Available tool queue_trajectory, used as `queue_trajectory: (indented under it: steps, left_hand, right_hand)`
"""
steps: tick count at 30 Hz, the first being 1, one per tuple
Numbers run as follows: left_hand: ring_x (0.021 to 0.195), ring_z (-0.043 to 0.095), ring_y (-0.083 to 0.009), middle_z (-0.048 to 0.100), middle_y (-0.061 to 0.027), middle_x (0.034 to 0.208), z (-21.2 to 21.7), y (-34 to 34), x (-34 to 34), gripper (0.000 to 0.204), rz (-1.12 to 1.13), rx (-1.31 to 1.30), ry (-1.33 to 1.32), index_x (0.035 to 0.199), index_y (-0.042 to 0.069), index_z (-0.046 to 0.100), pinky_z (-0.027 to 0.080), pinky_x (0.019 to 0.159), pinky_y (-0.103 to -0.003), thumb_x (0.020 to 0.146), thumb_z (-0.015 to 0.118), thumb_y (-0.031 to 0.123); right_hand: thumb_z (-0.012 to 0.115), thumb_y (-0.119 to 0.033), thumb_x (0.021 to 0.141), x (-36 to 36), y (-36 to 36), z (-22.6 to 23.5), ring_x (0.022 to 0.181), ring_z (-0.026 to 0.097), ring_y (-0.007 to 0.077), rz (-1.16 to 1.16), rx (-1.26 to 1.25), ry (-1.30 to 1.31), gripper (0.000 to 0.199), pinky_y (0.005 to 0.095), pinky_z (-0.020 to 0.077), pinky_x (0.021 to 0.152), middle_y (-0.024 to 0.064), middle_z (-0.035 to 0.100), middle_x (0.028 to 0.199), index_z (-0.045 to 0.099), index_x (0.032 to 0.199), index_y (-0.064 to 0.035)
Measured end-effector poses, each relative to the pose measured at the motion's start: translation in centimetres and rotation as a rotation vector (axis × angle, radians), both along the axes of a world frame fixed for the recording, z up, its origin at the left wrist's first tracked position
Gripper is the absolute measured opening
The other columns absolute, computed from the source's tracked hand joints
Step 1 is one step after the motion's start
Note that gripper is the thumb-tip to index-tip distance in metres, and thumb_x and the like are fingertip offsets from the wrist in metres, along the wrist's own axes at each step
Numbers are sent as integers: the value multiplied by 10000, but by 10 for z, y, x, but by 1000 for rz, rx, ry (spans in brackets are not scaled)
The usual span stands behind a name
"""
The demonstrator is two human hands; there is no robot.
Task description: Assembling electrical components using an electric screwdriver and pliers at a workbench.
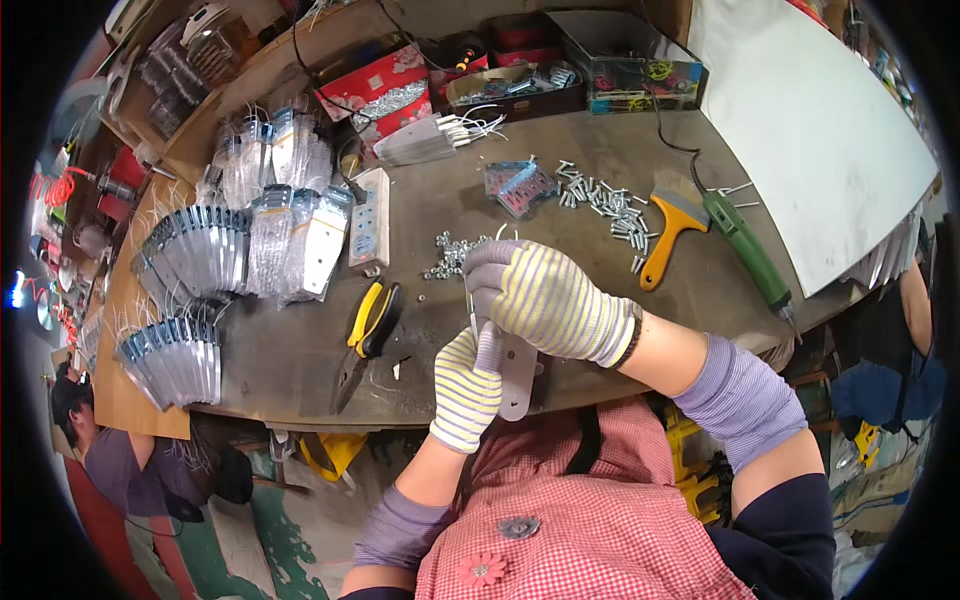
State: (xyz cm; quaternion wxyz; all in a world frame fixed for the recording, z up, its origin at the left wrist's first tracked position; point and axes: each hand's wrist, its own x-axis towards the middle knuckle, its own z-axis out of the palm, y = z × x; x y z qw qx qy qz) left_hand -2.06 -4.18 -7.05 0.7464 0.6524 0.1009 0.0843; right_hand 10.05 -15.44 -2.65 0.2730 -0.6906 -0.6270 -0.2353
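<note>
My left hand (467, 392), in a striped knit glove, is closed round a flat grey metal plate (516, 380) with a rounded lower end and small holes. My right hand (545, 300), gloved alike, is closed over the plate's upper part and hides it. A thin silvery edge shows between the two hands; what the right fingertips pinch is hidden. A bit of white wire sticks up behind the right hand. Just beyond lies a pile of small nuts (452, 254). Screws (612, 205) are scattered further right, beside a small pink-and-blue packet (520, 186).
Yellow-and-black pliers (368, 330) lie left, below a power strip (370, 218). Stacks of wired plates (195, 250) fill the left side. A yellow-handled scraper (668, 235) and a green electric screwdriver (748, 250) lie right. Boxes of hardware (515, 88) line the back. Another person (140, 470) sits left.
</note>
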Motion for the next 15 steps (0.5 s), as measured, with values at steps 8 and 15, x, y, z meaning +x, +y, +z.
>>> queue_trajectory:
  steps: [8, 15]
  left_hand:
    - [787, 666, -154, 685, -102, 897, -1, 2, 1, 380, -50, -13, 7, 1058, -72, 603, 561, 665, -299, 1014, 488, 288]
    - [777, 612, -90, 681, -59, 863, 2, 0, 2, 378, -66, 62, 98, 1005, -42, 637, 483, 676, -229, 1006, 509, 314]
  right_hand:
    - [632, -177, 680, 0, -4, -1, 989, 622, 240, -18, 118, 0, 118, 393, 511, 825, 36, 641, 882, 621, 773, -104]
    - [698, -212, 619, 1, -21, 4, 1015, 607, 258, -36, 159, -5, 298, 410, 505, 865, 44, 633, 1000, 641, 891, -106]
